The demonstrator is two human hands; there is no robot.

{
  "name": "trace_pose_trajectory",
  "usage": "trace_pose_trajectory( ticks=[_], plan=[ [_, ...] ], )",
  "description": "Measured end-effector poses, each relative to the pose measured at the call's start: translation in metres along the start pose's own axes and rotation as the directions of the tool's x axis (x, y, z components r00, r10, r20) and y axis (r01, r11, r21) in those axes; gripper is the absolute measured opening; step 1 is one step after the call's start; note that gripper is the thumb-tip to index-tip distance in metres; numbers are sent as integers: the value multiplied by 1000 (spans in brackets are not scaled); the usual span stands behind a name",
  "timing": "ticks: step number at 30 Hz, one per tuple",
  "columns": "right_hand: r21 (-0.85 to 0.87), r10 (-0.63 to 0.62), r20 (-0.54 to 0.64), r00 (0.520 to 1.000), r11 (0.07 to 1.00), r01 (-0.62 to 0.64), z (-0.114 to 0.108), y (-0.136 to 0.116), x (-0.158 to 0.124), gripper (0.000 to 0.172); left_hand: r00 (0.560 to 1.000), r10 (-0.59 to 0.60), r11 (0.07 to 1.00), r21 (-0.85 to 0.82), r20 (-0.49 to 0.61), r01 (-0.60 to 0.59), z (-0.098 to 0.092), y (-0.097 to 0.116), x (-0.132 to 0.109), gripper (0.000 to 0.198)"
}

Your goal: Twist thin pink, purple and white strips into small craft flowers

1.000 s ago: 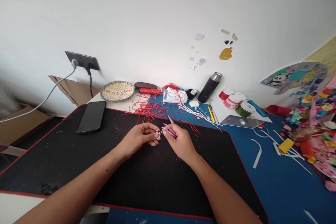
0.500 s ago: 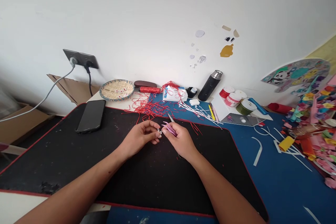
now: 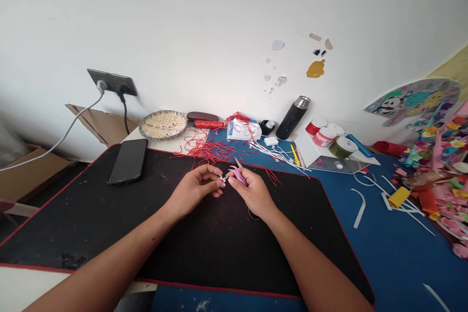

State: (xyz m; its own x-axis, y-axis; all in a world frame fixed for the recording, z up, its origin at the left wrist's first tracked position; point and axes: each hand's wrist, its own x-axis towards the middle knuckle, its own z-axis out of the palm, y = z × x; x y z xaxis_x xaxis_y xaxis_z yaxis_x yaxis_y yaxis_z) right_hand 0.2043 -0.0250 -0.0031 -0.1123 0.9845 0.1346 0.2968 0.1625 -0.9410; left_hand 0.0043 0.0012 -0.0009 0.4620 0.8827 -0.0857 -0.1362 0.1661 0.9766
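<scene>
Between the thumb and fingers of my left hand (image 3: 199, 186) is a small white looped cord knot (image 3: 223, 180) with a bit of red at its middle. My right hand (image 3: 254, 192) is closed around purple tweezers (image 3: 238, 176), their curved tips pointing left above the knot. A grey pointed blade (image 3: 238, 162) sticks out beyond the right fingers, and a dark ring shows below that palm; they look like parts of scissors, mostly hidden. The right thumb and fingertip come close to the knot; whether they touch it I cannot tell. Both hands are above the black mat (image 3: 219, 248).
Cut red cords (image 3: 214, 150) lie behind my hands, near a red spool (image 3: 208, 124) and a woven basket (image 3: 163, 126). White cords (image 3: 272, 153), a black flask (image 3: 292, 118) and ribbon rolls (image 3: 325, 136) stand farther right. A phone (image 3: 127, 162) rests on the mat's left.
The knot has turned in my left fingers, so its loops and red middle now show. My right fingertips have drawn slightly right, and the tweezers have shifted with them.
</scene>
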Motion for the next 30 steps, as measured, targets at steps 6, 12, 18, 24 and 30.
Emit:
trace_pose_trajectory(
  ticks=[6,12,18,24,30],
  plan=[
    [-13,10,9,1000,1000,-10,0,0,0,21,1000,-5,1000,8,3,5,1,1,-1,39],
    [-26,21,8,1000,999,-21,0,0,0,22,1000,5,1000,23,14,-6,2,1,-1,39],
    [-6,26,16,1000,1000,-26,0,0,0,21,999,-23,1000,8,25,23,2,2,-2,43],
    [-9,32,1,999,999,-32,0,2,1,20,999,-45,999,-9,8,45,3,4,-2,46],
    [-11,27,0,1000,1000,-27,0,2,0,19,999,-45,999,-10,8,45,3,2,-1,43]
  ],
)
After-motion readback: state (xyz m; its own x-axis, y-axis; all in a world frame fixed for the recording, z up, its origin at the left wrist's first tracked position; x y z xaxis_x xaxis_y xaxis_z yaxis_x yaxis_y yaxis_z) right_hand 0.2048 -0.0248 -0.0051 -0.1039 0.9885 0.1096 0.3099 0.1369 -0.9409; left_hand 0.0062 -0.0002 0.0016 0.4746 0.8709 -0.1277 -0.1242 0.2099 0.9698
